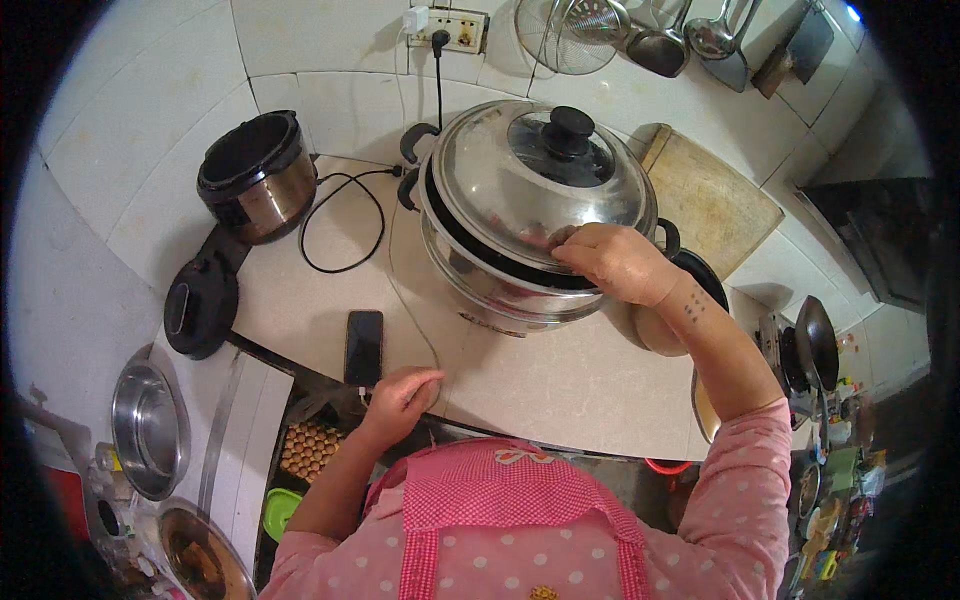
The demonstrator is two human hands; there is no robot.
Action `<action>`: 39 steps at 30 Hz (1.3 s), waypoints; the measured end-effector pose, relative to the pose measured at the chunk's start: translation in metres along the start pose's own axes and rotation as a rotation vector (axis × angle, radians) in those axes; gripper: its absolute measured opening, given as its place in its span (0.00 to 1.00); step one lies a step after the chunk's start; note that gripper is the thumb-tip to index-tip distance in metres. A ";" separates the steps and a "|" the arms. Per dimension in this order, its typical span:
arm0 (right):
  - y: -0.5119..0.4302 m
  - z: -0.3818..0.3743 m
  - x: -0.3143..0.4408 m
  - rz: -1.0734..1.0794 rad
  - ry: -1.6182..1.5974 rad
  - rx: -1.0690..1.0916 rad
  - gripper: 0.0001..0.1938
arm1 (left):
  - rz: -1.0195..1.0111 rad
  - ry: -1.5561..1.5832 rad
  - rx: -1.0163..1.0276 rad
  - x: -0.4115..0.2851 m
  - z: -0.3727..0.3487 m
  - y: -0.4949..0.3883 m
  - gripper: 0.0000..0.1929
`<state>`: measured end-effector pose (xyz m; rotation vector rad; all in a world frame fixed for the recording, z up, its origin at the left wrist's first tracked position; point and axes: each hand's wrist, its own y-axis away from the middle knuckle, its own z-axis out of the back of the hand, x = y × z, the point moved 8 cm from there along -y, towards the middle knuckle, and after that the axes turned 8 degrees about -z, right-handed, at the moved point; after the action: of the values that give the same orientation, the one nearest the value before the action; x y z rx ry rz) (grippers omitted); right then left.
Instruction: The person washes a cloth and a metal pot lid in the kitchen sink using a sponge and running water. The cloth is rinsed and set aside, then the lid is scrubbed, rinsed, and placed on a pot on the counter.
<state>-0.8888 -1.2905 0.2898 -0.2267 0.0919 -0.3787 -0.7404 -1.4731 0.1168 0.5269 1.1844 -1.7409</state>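
Note:
A steel steamer pot (517,300) with black side handles stands on the counter. Its steel lid (480,202), with a glass centre and a black knob (568,131), sits off-centre, and a dark gap shows along its near left rim. My right hand (619,262) grips the lid's near right edge, its fingertips on the metal. My left hand (405,401) is loosely curled at the counter's front edge and appears to hold nothing. Just beyond it lies a dark-screened smartphone (364,347), a white charging cable (409,311) running close by.
An electric pressure cooker (259,180) stands open at the left, its black lid (201,307) hanging toward me. A black cord (341,268) loops beside it. Behind the pot leans a wooden cutting board (705,199). A steel basin (150,431) lies left; eggs (309,450) sit below the counter.

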 end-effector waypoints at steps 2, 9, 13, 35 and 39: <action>0.002 0.006 -0.003 -0.004 0.011 -0.044 0.13 | 0.012 0.000 0.017 0.001 -0.001 0.000 0.09; 0.030 0.027 -0.007 -0.099 0.012 -0.171 0.16 | 0.003 0.021 0.048 -0.004 -0.005 -0.005 0.09; 0.070 0.022 0.007 -0.151 0.016 -0.251 0.15 | -0.009 -0.026 0.075 -0.008 -0.011 -0.010 0.09; 0.230 -0.056 0.047 -0.543 -0.289 -0.269 0.13 | -0.541 -0.121 -0.037 -0.145 -0.027 -0.188 0.07; 0.226 -0.051 0.048 -0.489 -0.310 -0.301 0.14 | -0.605 -0.605 0.051 -0.137 -0.059 -0.313 0.17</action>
<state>-0.7709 -1.1144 0.1849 -0.6068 -0.2185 -0.8122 -0.9561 -1.3276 0.3460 -0.3694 0.8994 -2.2168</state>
